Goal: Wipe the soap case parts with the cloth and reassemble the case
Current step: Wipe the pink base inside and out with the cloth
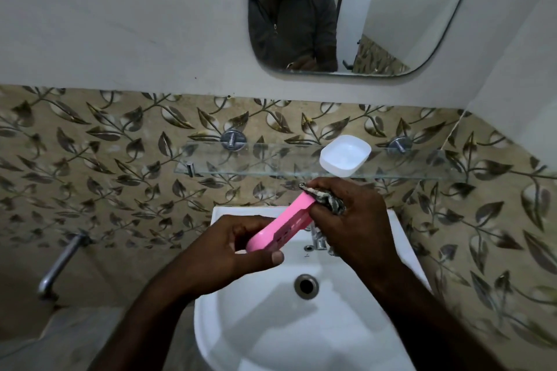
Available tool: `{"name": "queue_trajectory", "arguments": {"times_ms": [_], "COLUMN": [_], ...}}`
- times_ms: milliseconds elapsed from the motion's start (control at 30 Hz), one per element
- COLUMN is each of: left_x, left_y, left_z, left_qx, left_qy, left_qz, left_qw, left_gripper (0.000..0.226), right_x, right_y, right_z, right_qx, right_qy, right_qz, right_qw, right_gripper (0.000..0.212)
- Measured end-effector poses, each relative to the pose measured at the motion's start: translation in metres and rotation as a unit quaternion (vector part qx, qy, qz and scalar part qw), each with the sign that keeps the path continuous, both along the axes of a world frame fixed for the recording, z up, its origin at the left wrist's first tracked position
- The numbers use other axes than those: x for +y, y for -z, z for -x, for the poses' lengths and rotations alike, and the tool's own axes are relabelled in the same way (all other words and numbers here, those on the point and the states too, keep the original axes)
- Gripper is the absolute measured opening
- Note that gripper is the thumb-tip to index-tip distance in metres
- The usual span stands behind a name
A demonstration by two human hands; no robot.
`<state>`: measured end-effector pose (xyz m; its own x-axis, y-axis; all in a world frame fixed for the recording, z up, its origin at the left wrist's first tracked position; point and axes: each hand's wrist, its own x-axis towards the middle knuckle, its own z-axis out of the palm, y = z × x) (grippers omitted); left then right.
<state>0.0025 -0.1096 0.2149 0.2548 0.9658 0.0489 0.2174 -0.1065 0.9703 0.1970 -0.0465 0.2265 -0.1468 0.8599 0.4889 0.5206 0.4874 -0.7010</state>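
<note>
While the left hand is pinching the near end of the pink tray above the sink, the right hand is pressing the cloth against its far end. Being light, stiff and probably slippery, the tray is best held by its edges. Farther off, the white dish is resting on the glass shelf.

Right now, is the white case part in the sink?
No, the white case part sits on the glass shelf above the sink.

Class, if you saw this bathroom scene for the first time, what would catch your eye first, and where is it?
The bright pink soap case part, held over the white sink by the left hand while the right hand presses a patterned cloth to its far end. Next, the white case part lying on the glass shelf above.
</note>
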Motion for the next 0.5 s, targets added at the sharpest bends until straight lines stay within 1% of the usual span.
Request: {"name": "queue_trajectory", "arguments": {"times_ms": [67,133,200,267,400,500], "left_x": [0.001,0.004,0.004,0.003,0.002,0.004], "left_y": [0.0,0.001,0.004,0.008,0.011,0.014], "left_z": [-0.009,-0.017,-0.023,-0.023,-0.025,-0.025], "left_qx": [-0.012,-0.022,-0.04,-0.068,-0.111,-0.204], "left_qy": [-0.016,-0.047,-0.047,-0.048,-0.082,-0.104], "left_qz": [0.009,0.011,0.019,0.016,-0.008,0.019], "left_qw": [1.0,0.999,0.998,0.996,0.99,0.973], "left_gripper": [0.038,0.043,0.052,0.06,0.064,0.072], "right_x": [-0.001,-0.005,-0.009,-0.008,-0.001,0.005], "right_y": [-0.001,-0.005,-0.008,-0.01,-0.011,-0.01], "right_z": [0.0,0.004,0.007,0.006,0.004,0.002], "right_qx": [-0.025,-0.049,-0.048,-0.008,0.083,0.115], "right_qy": [0.0,-0.014,-0.026,-0.043,-0.089,-0.098], "right_qz": [-0.034,-0.078,-0.1,-0.073,0.049,0.109], "right_qw": [0.999,0.996,0.994,0.996,0.991,0.983], "right_gripper": [0.032,0.032,0.032,0.027,0.029,0.024]}}
